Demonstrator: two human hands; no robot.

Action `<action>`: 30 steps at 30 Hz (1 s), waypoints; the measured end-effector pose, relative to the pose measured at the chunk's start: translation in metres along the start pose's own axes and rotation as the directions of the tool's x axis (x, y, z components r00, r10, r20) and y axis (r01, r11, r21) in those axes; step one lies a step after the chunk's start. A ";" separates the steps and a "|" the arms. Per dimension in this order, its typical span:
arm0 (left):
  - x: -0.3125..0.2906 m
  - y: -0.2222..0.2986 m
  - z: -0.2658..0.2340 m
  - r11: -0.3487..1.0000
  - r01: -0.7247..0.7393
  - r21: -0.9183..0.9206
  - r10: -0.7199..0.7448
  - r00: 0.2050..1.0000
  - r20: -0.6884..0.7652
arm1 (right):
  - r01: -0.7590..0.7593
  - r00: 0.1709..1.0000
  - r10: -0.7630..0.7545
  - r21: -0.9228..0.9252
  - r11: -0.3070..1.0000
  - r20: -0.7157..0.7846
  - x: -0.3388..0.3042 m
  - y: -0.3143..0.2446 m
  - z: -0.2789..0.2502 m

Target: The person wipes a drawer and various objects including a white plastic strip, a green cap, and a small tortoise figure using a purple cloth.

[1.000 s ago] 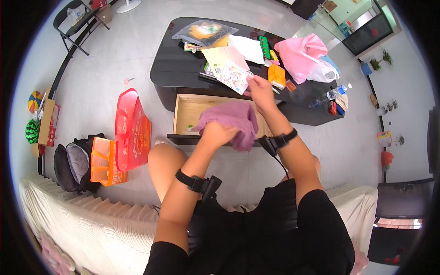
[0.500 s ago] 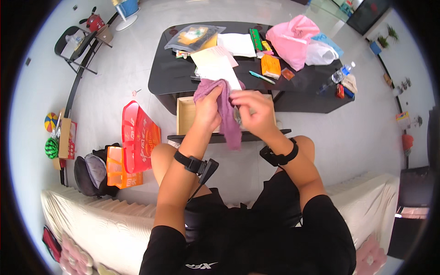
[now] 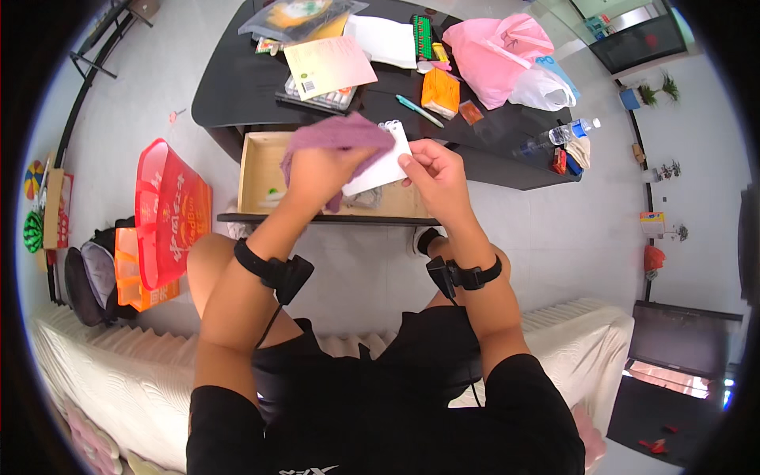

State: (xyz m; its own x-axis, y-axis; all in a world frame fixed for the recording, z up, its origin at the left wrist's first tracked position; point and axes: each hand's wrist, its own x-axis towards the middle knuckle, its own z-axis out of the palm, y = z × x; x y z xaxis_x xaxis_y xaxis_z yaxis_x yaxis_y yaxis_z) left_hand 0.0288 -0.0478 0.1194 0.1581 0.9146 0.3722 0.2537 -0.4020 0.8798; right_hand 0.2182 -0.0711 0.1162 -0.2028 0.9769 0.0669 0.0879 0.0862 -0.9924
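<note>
My left hand (image 3: 319, 176) is closed on a purple cloth (image 3: 336, 134), which is bunched over the fingers and hangs below them. The cloth lies against a small white notepad (image 3: 381, 172) with rings along its top edge. My right hand (image 3: 437, 170) pinches the notepad's right edge between thumb and fingers. Both hands are above an open wooden drawer (image 3: 260, 162) in the black table (image 3: 229, 87). Inside the drawer are a small green item and something clear, partly hidden by my hands and the notepad.
On the table are a pale card (image 3: 328, 63) over a case of markers (image 3: 336, 99), an orange packet (image 3: 440, 91), a teal pen (image 3: 419, 111), a pink bag (image 3: 499, 59) and a water bottle (image 3: 558, 136). Red (image 3: 162, 222) and orange (image 3: 131, 269) bags stand at left.
Earlier the cloth hung between my hands, with my right hand beside it. Now my right hand holds the notepad, and the cloth is bunched against it. The whole view has shifted.
</note>
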 end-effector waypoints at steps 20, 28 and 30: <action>0.006 -0.027 -0.005 0.982 0.080 -0.168 -0.098 0.990 -0.102 | -0.071 0.955 0.226 0.597 0.799 -0.190 0.015 -0.003 0.015; 0.009 -0.020 -0.008 0.922 0.250 -0.294 -0.287 0.954 -0.091 | -0.167 0.983 0.176 0.156 0.973 -0.045 0.012 -0.008 0.017; 0.007 -0.016 -0.007 0.882 0.419 -0.218 -0.423 0.906 0.026 | -0.135 0.990 0.140 0.124 0.983 -0.032 0.008 -0.005 0.016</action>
State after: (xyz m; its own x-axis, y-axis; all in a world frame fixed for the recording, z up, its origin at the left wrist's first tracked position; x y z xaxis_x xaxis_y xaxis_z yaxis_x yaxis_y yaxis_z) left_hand 0.0193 -0.0345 0.1096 0.0609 0.9972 -0.0433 0.0813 0.0383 0.9960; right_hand 0.2007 -0.0666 0.1201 -0.1573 0.9851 -0.0691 -0.0071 -0.0711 -0.9974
